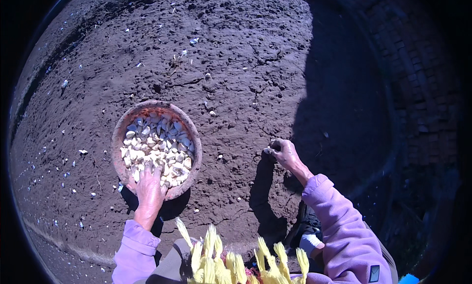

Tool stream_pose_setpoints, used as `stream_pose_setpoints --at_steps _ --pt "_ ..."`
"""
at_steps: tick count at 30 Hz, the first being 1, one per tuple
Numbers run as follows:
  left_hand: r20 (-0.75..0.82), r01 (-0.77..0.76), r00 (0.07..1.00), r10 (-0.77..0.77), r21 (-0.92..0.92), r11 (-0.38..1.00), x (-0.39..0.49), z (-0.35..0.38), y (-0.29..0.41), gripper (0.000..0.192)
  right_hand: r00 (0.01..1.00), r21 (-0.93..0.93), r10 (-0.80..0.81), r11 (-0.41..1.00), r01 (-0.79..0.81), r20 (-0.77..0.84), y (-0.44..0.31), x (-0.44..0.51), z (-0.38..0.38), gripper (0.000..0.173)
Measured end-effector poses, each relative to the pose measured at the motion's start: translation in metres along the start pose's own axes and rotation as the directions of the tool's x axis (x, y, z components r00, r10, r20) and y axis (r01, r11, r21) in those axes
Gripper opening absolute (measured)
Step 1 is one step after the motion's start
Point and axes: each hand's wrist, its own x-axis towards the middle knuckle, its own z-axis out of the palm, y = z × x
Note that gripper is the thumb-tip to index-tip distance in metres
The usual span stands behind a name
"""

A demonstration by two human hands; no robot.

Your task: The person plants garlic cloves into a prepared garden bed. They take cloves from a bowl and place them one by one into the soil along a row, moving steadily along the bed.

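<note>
A round reddish bowl (199,151) stands on bare soil, left of the middle, filled with pale cloves that look like garlic (162,142). My left hand (150,186) reaches over the bowl's near rim, its fingertips among the cloves; whether they grip one is hidden. Over the soil to the right of the bowl, my right hand (285,153) pinches a small whitish piece, likely a clove (267,150), between thumb and fingers.
Cracked brown soil (228,132) surrounds the bowl, with scattered pale cloves and skin flakes. Brickwork (420,73) lies in shade at the far right. Yellow tassels (217,265) hang at the bottom, near my shoe (308,221).
</note>
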Motion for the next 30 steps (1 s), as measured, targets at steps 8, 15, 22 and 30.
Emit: stream_pose_setpoints --at_steps 8,15,22,30 --pt "0.048 0.019 0.999 -0.009 -0.211 0.977 0.017 0.013 -0.020 0.037 0.970 -0.383 -0.197 0.915 0.128 -0.145 0.010 0.002 0.036 0.022" --pt "0.356 0.366 0.882 -0.309 -0.930 -0.026 0.008 -0.006 -0.016 0.033 0.964 -0.336 -0.218 0.929 0.156 -0.155 -0.069 -0.017 0.029 0.024" --pt "0.443 0.394 0.895 -0.056 -0.842 -0.368 -0.003 -0.031 0.048 0.028 0.896 0.500 -0.339 0.851 0.162 0.287 -0.206 -0.042 0.068 0.032" --pt "0.109 0.178 0.983 -0.145 -0.739 0.650 -0.012 -0.011 0.025 0.058 0.869 0.376 -0.169 0.926 -0.021 0.464 -0.193 -0.035 0.000 0.025"
